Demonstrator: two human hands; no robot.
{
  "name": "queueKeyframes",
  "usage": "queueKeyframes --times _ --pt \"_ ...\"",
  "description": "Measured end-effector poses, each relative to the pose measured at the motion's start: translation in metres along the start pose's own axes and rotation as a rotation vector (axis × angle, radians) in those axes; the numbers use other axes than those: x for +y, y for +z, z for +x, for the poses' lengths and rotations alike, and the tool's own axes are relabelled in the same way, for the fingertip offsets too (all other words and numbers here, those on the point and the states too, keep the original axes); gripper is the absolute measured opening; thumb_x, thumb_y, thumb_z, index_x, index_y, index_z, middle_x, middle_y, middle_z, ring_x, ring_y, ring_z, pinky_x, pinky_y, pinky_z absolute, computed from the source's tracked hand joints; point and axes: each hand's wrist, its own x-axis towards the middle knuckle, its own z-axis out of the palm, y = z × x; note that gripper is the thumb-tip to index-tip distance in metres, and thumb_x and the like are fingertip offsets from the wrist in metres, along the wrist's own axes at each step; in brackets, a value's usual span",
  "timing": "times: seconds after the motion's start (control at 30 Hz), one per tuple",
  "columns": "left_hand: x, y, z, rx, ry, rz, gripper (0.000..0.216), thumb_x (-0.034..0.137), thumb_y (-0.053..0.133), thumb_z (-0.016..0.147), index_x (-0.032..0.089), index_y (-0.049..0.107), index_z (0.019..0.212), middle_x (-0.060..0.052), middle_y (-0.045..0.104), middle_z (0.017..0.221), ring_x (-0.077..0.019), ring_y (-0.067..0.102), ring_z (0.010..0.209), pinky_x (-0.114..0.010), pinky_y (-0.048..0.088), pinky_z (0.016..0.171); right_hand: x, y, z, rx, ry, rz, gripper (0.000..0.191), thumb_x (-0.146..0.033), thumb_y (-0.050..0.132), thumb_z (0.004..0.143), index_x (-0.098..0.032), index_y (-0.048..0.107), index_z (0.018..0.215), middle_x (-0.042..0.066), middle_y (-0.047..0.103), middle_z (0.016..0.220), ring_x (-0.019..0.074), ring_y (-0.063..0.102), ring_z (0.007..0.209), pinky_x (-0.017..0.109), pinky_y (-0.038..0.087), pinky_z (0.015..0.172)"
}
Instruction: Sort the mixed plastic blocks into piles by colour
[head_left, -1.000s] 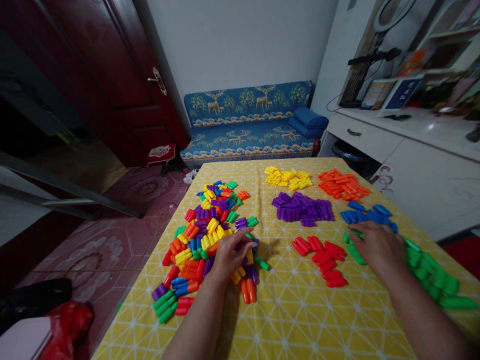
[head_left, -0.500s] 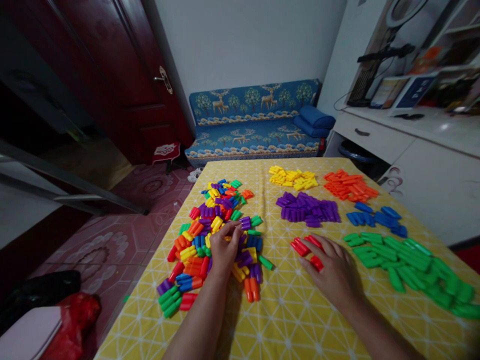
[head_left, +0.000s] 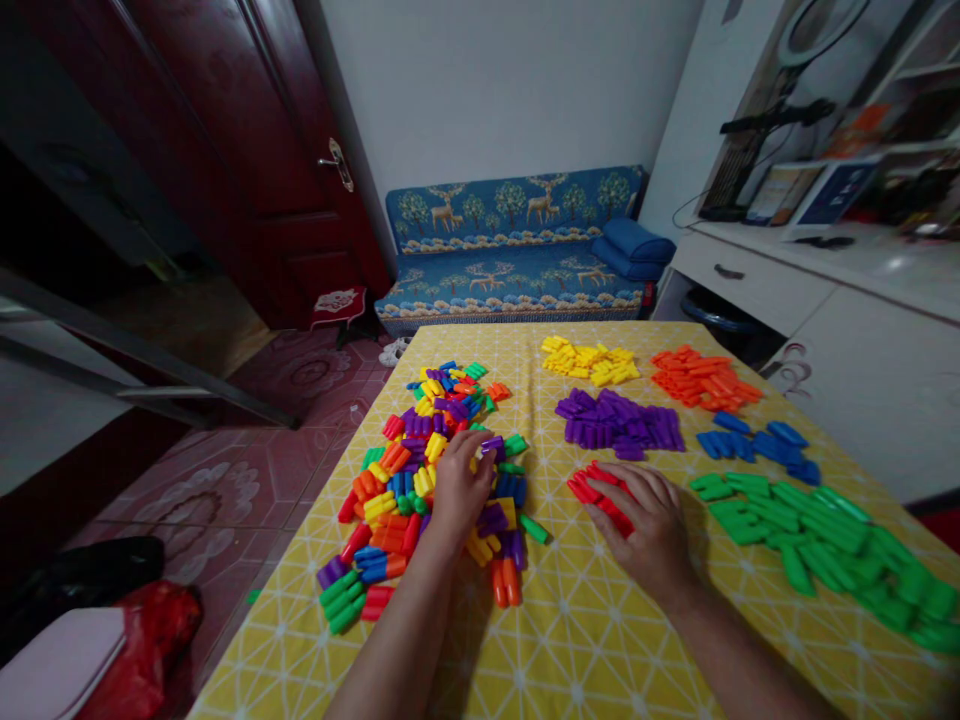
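My left hand (head_left: 459, 487) lies spread, fingers curled into the mixed heap of coloured plastic peg blocks (head_left: 431, 470) at centre left. My right hand (head_left: 646, 520) rests flat, fingers spread over the small red plastic block pile (head_left: 592, 488) at centre. I'd pinch one colour cleanly, without scattering neighbours.

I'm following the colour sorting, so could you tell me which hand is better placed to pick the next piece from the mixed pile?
Probably the left hand: it rests on the mixed pile, fingers among the pieces. The right hand lies flat over the red pieces, apart from that pile.
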Motion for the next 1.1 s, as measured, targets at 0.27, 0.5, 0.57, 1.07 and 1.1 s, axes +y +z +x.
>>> queueKeyframes --times 0.27,0.5,0.57,1.07,1.1 --pt "0.0 0.017 0.021 -0.413 -0.066 0.395 0.047 -0.001 0.05 0.076 0.017 0.067 0.116 -0.014 0.068 0.11 -0.0267 0.062 0.108 -0.038 0.051 0.091 -0.005 -0.002 -0.003 0.046 -0.067 0.05 0.017 -0.023 0.063 0.084 -0.025 0.07 0.099 0.005 0.071 0.105 0.0236 0.061 0.104 0.045 0.043 0.095" --pt "-0.005 0.015 0.018 -0.368 0.008 0.495 0.046 0.004 0.048 0.079 0.012 0.061 0.123 -0.017 0.066 0.11 -0.0287 0.06 0.105 -0.041 0.048 0.093 -0.005 -0.002 -0.003 0.018 -0.076 0.066 0.015 -0.021 0.062 0.085 -0.024 0.07 0.098 0.005 0.071 0.103 0.0234 0.061 0.104 0.045 0.043 0.096" --pt "-0.007 0.012 0.017 -0.337 0.025 0.432 0.043 0.004 0.044 0.081 0.011 0.062 0.12 -0.017 0.067 0.106 -0.028 0.061 0.103 -0.042 0.049 0.093 -0.005 -0.001 -0.003 0.003 -0.069 0.073 0.014 -0.021 0.062 0.086 -0.024 0.07 0.097 0.005 0.071 0.104 0.0234 0.061 0.105 0.046 0.043 0.096" --pt "0.028 -0.011 -0.018 -0.067 -0.003 -0.094 0.027 0.021 0.042 0.096 0.019 0.063 0.113 -0.007 0.072 0.093 -0.0183 0.068 0.084 -0.028 0.053 0.077 -0.066 0.013 0.026 -0.098 0.067 0.362 0.049 -0.016 0.058 0.088 -0.025 0.049 0.135 0.01 0.059 0.127 0.0234 0.058 0.117 0.042 0.053 0.097" --pt "0.032 -0.01 -0.018 -0.072 0.004 -0.11 0.027 0.021 0.043 0.096 0.018 0.063 0.115 -0.007 0.072 0.091 -0.0174 0.067 0.081 -0.027 0.052 0.074 -0.074 0.016 0.028 -0.116 0.062 0.372 0.053 -0.013 0.057 0.087 -0.025 0.046 0.137 0.009 0.058 0.128 0.024 0.057 0.118 0.043 0.053 0.097"
